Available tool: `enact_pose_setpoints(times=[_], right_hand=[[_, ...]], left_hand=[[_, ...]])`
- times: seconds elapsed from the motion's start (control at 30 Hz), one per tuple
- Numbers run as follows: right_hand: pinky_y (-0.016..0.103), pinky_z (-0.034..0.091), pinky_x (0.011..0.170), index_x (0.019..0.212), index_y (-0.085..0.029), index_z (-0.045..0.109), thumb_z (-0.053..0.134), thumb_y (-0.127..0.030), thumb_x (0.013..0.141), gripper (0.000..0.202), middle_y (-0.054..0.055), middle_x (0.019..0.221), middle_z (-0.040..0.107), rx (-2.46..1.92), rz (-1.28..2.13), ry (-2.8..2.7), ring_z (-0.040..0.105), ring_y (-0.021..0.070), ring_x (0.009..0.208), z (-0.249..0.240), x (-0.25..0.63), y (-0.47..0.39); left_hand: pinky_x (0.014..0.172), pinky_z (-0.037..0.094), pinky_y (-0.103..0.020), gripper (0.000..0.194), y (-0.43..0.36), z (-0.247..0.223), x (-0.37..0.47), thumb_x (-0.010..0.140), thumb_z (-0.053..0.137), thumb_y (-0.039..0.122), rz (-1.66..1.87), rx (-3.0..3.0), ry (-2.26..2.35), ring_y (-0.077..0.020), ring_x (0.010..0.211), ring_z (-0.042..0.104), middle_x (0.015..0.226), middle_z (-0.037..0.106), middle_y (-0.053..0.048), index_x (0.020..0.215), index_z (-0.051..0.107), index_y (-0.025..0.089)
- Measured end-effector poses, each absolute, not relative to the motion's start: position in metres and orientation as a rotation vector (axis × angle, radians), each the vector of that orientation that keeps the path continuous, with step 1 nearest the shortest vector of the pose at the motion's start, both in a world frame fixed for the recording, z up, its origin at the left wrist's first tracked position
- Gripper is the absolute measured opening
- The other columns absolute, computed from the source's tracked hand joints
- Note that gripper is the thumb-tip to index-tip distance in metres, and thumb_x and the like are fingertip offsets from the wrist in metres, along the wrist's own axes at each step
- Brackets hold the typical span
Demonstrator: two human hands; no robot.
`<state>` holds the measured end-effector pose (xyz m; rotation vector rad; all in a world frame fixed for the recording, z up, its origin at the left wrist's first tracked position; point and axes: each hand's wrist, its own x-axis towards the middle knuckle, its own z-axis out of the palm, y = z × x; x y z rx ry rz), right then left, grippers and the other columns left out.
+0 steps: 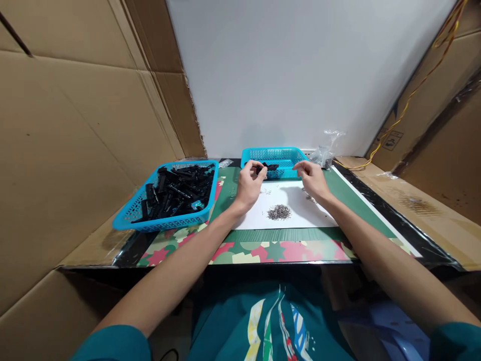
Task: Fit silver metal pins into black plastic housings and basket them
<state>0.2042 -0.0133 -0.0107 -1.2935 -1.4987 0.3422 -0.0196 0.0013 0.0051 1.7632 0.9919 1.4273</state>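
My left hand (248, 186) is closed, thumb and fingers pinching a black plastic part (271, 167) in front of the far blue basket. Part of that piece is hidden by the fingers, and it overlaps the basket behind. To its right, my right hand (312, 180) has its fingers curled together in a pinch, pointing left; whatever is between them is too small to make out. Below and between both hands, a pile of small metal pieces (279, 212) lies on a white sheet (250, 220). A few more bits are scattered near the right hand.
On the left, a blue basket (161, 224) is heaped with black plastic parts (176, 190). The far blue basket (293, 153) stands against the white wall. A clear plastic bag (325, 154) sits beside it. Cardboard walls (75, 125) flank the table, and a yellow cable (409, 100) hangs at right.
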Motion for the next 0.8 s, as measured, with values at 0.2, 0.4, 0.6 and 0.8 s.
enact_pose_setpoints(times=[0.2,0.4,0.6,0.8], right_hand=[[0.030,0.040,0.069,0.083,-0.017,0.077,0.062,-0.016,0.076,0.017,0.005,0.081,0.073,-1.220,0.335,-1.819,0.055,0.0179,0.072,-0.021,0.192,-0.006],[0.031,0.040,0.072,0.086,-0.017,0.078,0.061,-0.015,0.086,0.018,0.007,0.085,0.075,-1.339,0.265,-1.884,0.062,0.0210,0.078,-0.027,0.171,0.000],[0.031,0.041,0.067,0.083,-0.017,0.080,0.071,-0.020,0.080,0.011,0.005,0.076,0.071,-1.531,0.308,-1.803,0.061,0.0207,0.072,-0.031,0.173,0.006],[0.032,0.044,0.069,0.076,-0.019,0.080,0.070,-0.021,0.078,0.011,0.007,0.080,0.076,-1.490,0.419,-1.784,0.065,0.0221,0.076,-0.033,0.177,0.009]], left_hand=[[0.074,0.056,-0.031,0.004,0.008,0.004,-0.022,0.094,0.070,0.024,1.567,1.698,1.055,-0.0198,0.088,0.067,0.091,0.073,-0.006,0.096,0.073,0.022],[0.075,0.055,-0.032,0.007,0.011,-0.002,-0.018,0.095,0.068,0.020,1.526,1.695,1.029,-0.0187,0.086,0.066,0.091,0.073,-0.007,0.097,0.074,0.022],[0.065,0.047,-0.028,0.014,0.011,0.000,-0.016,0.100,0.060,0.022,1.436,1.648,0.980,-0.0147,0.072,0.057,0.080,0.068,-0.004,0.101,0.074,0.020],[0.060,0.041,-0.027,0.018,0.014,-0.002,-0.018,0.100,0.059,0.022,1.381,1.660,1.004,-0.0127,0.063,0.051,0.072,0.064,-0.002,0.100,0.076,0.018]])
